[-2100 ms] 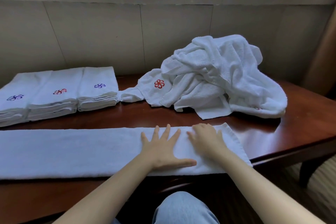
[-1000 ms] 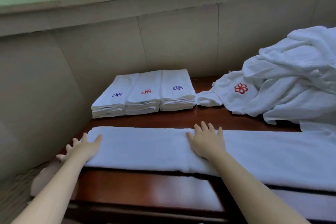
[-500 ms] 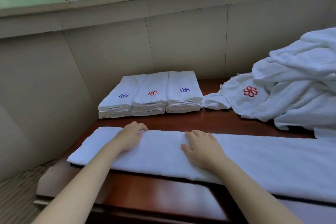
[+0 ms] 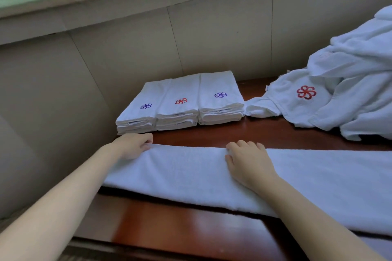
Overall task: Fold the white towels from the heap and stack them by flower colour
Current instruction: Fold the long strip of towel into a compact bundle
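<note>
Three stacks of folded white towels sit side by side at the back of the table (image 4: 191,222), close to the tiled wall (image 4: 118,53). The left stack (image 4: 135,116) shows a blue flower on top, the middle stack (image 4: 178,108) a red one, and the right stack (image 4: 218,99) a blue-purple one. Just to their right, a loose corner of the heap (image 4: 347,91) reaches the right stack; whether it touches is hard to tell. The heap is a rumpled mound of soft white terry cloth, running out of view on the right, with a large red flower (image 4: 306,92) stitched on one spread flap. Above the wall, a pale window sill (image 4: 84,0) and a strip of green beyond the glass are visible.

Nothing lies between the hands and the stacks except a band of bare, glossy reddish-brown wood.

A long towel (image 4: 180,171), folded into a narrow strip, stretches across the front of the table from the left end off to the right edge of view. Its surface is thick and finely napped, its near edge rounded. The left hand (image 4: 133,146) grips the far left corner of this strip, fingers curled over the edge with a thin lip of cloth pinched. The right hand (image 4: 248,159) lies on the strip near its middle, fingers bent down at the far edge, pressing the cloth rather than holding it.
</note>
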Motion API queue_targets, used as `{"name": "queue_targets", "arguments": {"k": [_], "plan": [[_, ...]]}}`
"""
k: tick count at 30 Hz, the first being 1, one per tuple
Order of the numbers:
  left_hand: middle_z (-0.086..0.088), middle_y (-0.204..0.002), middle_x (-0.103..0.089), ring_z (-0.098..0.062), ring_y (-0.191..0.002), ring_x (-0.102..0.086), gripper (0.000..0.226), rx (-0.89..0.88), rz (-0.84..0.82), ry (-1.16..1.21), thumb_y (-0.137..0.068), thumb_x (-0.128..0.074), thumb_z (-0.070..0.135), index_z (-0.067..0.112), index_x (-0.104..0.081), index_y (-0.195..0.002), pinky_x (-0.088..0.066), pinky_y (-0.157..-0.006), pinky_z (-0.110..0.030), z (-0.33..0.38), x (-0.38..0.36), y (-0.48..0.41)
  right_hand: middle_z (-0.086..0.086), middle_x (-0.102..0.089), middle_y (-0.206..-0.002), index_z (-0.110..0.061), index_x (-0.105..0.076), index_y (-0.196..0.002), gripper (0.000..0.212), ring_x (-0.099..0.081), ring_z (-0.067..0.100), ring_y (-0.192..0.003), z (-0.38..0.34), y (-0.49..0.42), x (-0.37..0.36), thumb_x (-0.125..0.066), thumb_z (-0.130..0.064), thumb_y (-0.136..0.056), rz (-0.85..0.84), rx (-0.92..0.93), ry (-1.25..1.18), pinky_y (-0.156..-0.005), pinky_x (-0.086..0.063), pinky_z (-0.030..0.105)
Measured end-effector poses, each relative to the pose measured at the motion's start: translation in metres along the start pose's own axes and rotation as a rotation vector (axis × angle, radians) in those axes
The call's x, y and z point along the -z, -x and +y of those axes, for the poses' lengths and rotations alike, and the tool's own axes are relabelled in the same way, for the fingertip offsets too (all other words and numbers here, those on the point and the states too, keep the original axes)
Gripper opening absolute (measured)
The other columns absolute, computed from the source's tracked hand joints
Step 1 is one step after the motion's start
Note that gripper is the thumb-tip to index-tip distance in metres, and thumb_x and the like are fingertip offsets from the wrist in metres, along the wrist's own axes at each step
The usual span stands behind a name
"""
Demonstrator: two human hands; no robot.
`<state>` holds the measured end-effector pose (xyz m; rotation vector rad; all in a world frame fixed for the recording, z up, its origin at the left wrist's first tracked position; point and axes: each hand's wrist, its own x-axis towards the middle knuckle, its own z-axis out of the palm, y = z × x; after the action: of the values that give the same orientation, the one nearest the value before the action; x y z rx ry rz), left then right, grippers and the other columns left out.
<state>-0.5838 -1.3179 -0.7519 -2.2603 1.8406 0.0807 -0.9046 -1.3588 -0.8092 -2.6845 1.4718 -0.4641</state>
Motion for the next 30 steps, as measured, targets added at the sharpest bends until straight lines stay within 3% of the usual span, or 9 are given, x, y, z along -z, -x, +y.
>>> {"name": "queue_targets", "arguments": {"k": [5, 8, 11, 14, 17, 19, 23, 27, 30], "plan": [[0.003, -0.098, -0.06, -0.02, -0.085, -0.053, 0.009, 0.056, 0.163, -0.066, -0.101, -0.038, 0.033, 0.027, -0.043, -0.095, -0.037, -0.068, -0.03, 0.01, -0.017, -0.002, 0.0, -0.052, -0.124, -0.017, -0.053, -0.121, 0.03, -0.043, 0.023, -0.122, -0.016, -0.001, 0.004, -0.04, -0.021, -0.094, 0.037, 0.17, -0.04, -0.109, -0.017, 0.035], [0.002, -0.115, -0.054, -0.021, -0.102, -0.055, 0.022, 0.139, 0.329, -0.337, -0.098, -0.046, 0.034, 0.023, -0.049, -0.118, -0.038, -0.083, -0.03, 0.023, -0.027, 0.003, 0.006, -0.026, -0.154, -0.018, -0.027, -0.148, 0.065, -0.015, 0.025, -0.144, -0.038, 0.007, -0.002, -0.033, -0.056, -0.095, -0.233, 0.173, -0.179, -0.117, -0.004, 0.043], [-0.004, -0.1, -0.058, -0.024, -0.091, -0.059, 0.022, 0.199, 0.518, -0.316, -0.085, -0.064, 0.017, 0.015, -0.058, -0.106, -0.046, -0.069, -0.034, 0.062, -0.029, 0.023, 0.013, -0.016, -0.155, -0.029, -0.014, -0.151, 0.08, -0.008, 0.033, -0.143, -0.052, 0.01, -0.015, -0.025, -0.074, -0.085, -0.263, 0.159, -0.046, -0.113, -0.001, 0.056], [-0.005, -0.13, -0.052, -0.025, -0.121, -0.049, 0.034, 0.143, 0.298, 0.253, -0.1, -0.04, 0.035, 0.017, -0.052, -0.126, -0.042, -0.096, -0.037, 0.097, -0.045, 0.035, 0.018, -0.026, -0.145, -0.04, -0.015, -0.148, 0.082, -0.016, 0.037, -0.135, -0.063, 0.005, -0.02, -0.019, -0.082, -0.078, -0.216, 0.146, -0.009, -0.105, -0.004, 0.065], [0.01, -0.154, -0.029, -0.007, -0.143, -0.021, 0.048, -0.039, 0.2, 0.446, -0.102, -0.029, 0.042, 0.026, -0.034, -0.147, -0.015, -0.117, -0.033, 0.102, -0.054, 0.052, 0.018, -0.015, -0.152, -0.044, -0.01, -0.148, 0.088, -0.003, 0.04, -0.141, -0.064, 0.004, -0.026, -0.011, -0.087, -0.072, -0.249, 0.117, 0.006, -0.104, 0.004, 0.068], [0.018, -0.155, -0.02, 0.0, -0.144, -0.013, 0.045, -0.111, 0.18, 0.444, -0.103, -0.025, 0.037, 0.032, -0.028, -0.148, -0.006, -0.118, -0.027, 0.085, -0.056, 0.059, 0.016, -0.001, -0.158, -0.043, -0.004, -0.15, 0.089, 0.008, 0.039, -0.144, -0.063, 0.005, -0.028, -0.01, -0.087, -0.073, -0.288, 0.108, 0.022, -0.105, 0.01, 0.068], [0.019, -0.153, -0.022, 0.002, -0.143, -0.016, 0.042, -0.175, 0.157, 0.44, -0.104, -0.027, 0.033, 0.033, -0.032, -0.146, -0.008, -0.117, -0.02, 0.046, -0.059, 0.055, 0.016, 0.006, -0.159, -0.043, -0.004, -0.149, 0.09, 0.011, 0.038, -0.144, -0.063, 0.005, -0.029, -0.007, -0.087, -0.071, -0.289, 0.101, 0.011, -0.105, 0.012, 0.066], [0.012, -0.157, -0.015, -0.004, -0.145, -0.012, 0.043, -0.048, 0.111, 0.431, -0.104, -0.027, 0.033, 0.031, -0.028, -0.148, -0.005, -0.12, -0.03, 0.0, -0.063, 0.037, 0.015, 0.005, -0.159, -0.044, -0.005, -0.149, 0.089, 0.011, 0.037, -0.145, -0.063, 0.006, -0.028, -0.005, -0.087, -0.07, -0.295, 0.097, 0.005, -0.106, 0.012, 0.065], [0.009, -0.156, -0.024, -0.009, -0.144, -0.019, 0.042, 0.094, 0.157, 0.503, -0.104, -0.029, 0.034, 0.031, -0.034, -0.145, -0.011, -0.119, -0.028, -0.031, -0.063, 0.034, 0.014, 0.005, -0.159, -0.044, -0.005, -0.149, 0.086, 0.01, 0.037, -0.145, -0.063, 0.005, -0.028, -0.006, -0.085, -0.073, -0.285, 0.091, 0.004, -0.106, 0.012, 0.065]]}}
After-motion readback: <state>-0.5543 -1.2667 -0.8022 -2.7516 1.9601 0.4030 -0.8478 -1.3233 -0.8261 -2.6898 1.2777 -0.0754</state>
